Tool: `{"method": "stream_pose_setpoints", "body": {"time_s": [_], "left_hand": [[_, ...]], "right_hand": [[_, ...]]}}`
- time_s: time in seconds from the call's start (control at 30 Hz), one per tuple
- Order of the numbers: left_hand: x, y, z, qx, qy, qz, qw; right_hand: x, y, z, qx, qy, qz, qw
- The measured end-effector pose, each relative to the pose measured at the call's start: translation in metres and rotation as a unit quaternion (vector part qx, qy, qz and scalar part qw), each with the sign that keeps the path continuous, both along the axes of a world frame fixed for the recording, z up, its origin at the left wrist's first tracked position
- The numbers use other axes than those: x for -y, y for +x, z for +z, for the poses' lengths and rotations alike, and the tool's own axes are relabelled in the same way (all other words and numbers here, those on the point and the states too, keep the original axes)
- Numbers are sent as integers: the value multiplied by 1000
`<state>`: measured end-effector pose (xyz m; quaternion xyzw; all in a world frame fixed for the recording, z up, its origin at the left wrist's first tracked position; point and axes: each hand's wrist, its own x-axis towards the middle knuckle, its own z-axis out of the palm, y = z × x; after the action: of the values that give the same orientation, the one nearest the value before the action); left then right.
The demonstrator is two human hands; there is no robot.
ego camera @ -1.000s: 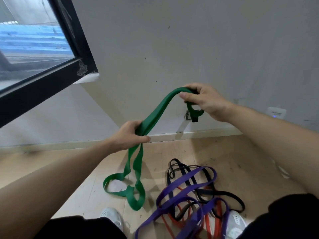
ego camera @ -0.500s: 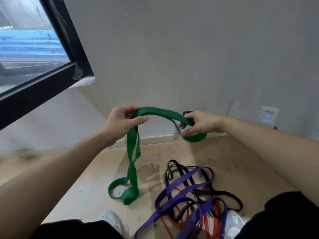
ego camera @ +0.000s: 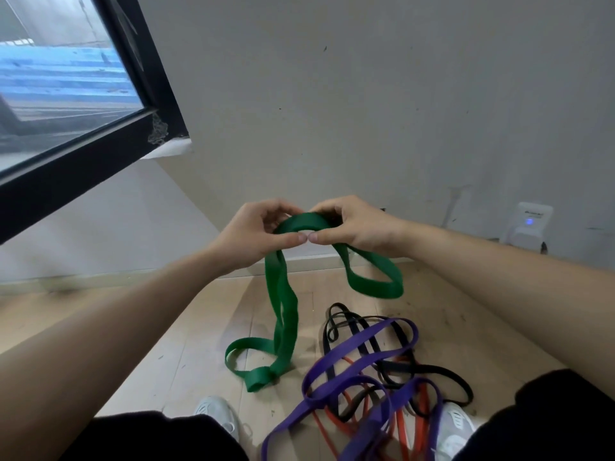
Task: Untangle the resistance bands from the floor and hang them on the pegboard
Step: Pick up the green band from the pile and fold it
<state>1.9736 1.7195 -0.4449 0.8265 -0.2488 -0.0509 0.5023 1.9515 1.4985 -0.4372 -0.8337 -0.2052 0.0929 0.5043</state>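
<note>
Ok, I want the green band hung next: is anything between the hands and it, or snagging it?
Nothing visible. The left hand and right hand both grip the green band; its lower loop lies on the floor, seemingly apart from the heap of other bands. No pegboard is in view.

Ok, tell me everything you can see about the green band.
The green band is a wide, flat strap, rubbery-looking and matte. The left hand and right hand both pinch its top, thumbs almost meeting. Below the left hand two strands hang to the wooden floor, where the end lies curled and folded. Below the right hand a short loop hangs in the air.
</note>
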Motion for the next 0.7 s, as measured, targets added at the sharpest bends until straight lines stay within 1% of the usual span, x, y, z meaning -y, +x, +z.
{"method": "stream_pose_setpoints", "body": {"time_s": [0.1, 0.2, 0.37, 0.47, 0.53, 0.6, 0.7], "left_hand": [[-2, 0, -11, -28, 73, -31, 996], [0, -1, -20, -50, 120, -44, 991], [0, 2, -21, -86, 97, -19, 991], [0, 3, -19, -77, 110, -4, 991], [-1, 4, -16, -60, 100, 20, 993], [-2, 5, -10, -36, 76, 46, 995], [-6, 6, -4, -26, 45, 68, 996]], "right_hand": [[2, 1, 2, 2, 1, -2, 1000], [8, 3, 5, 5, 37, -24, 999], [20, 6, 16, 1, 141, -71, 987], [27, 9, 22, 9, 182, -107, 978], [33, 12, 24, 2, 208, -132, 969], [40, 13, 22, -3, 209, -143, 967], [50, 14, 14, -27, 165, -141, 976]]}}
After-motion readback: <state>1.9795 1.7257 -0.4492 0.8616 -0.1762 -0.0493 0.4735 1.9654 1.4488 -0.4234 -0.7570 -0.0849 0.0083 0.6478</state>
